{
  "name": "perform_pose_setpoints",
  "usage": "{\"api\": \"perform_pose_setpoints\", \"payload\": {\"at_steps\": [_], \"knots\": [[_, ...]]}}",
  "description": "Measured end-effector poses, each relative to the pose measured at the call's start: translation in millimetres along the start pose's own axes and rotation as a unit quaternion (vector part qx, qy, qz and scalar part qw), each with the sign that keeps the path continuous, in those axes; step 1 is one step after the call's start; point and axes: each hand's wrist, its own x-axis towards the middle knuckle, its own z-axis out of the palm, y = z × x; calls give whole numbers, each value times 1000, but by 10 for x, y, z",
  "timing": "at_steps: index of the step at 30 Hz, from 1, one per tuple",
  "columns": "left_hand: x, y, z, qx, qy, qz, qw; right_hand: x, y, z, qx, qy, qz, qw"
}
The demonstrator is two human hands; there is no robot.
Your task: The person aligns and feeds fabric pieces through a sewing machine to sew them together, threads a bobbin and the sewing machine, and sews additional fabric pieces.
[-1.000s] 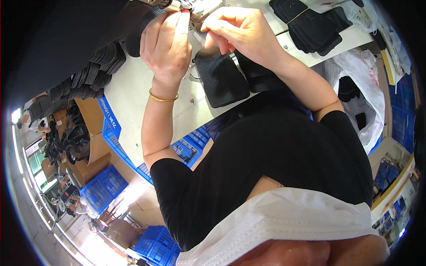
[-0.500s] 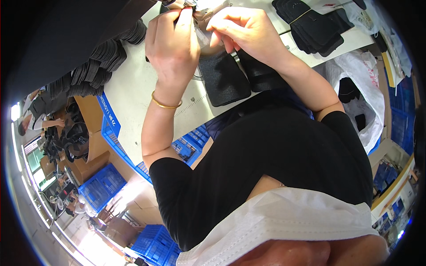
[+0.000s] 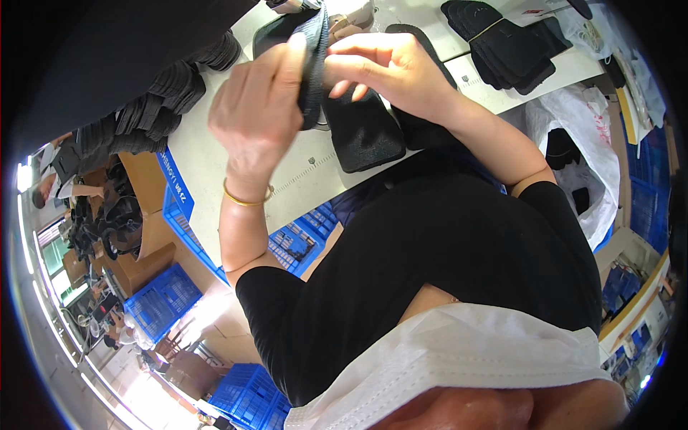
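Observation:
My left hand (image 3: 261, 107), with a gold bangle on its wrist, is closed on a flat black padded piece (image 3: 314, 68). The piece stands on edge, its ribbed side catching the light. My right hand (image 3: 398, 75) is at the other side of the piece, fingers bent and tips at its edge. Blur hides whether those tips grip it. Below my hands lies a black rounded pad (image 3: 364, 136) on the white tabletop. A second black pad (image 3: 419, 115) lies beside it, partly under my right hand. Behind the held piece shows another dark flat piece (image 3: 276, 32).
A dark machine body (image 3: 93, 64) covers the upper left, with lit metal parts (image 3: 351, 18) at the top. Stacks of black pieces (image 3: 172, 89) stand at left. A banded black bundle (image 3: 502, 43) lies at right, above a white bag (image 3: 598, 165). Blue crates (image 3: 165, 301) sit lower left.
My left hand has moved left and down from the metal parts, bringing the black padded piece up on edge. My right hand has shifted slightly left and down toward it.

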Motion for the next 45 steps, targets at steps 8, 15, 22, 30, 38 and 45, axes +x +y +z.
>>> {"api": "perform_pose_setpoints", "payload": {"at_steps": [8,15,22,30,38,45], "knots": [[99,360,-40,16,-16,10,1000,-92,60,14,8,9,-25,1000],[180,397,-20,21,-10,12,1000,-81,20,-40,33,18,-52,998],[260,318,76,48,-32,-32,998,-7,-6,-52,30,19,-38,999],[249,179,232,43,27,-6,999,48,-62,-74,-12,23,-18,1000],[80,205,164,-163,84,-98,978,-18,74,-144,26,43,-50,997],[103,-85,340,-668,68,-605,428,-478,691,-800,-563,189,-2,804]]}}
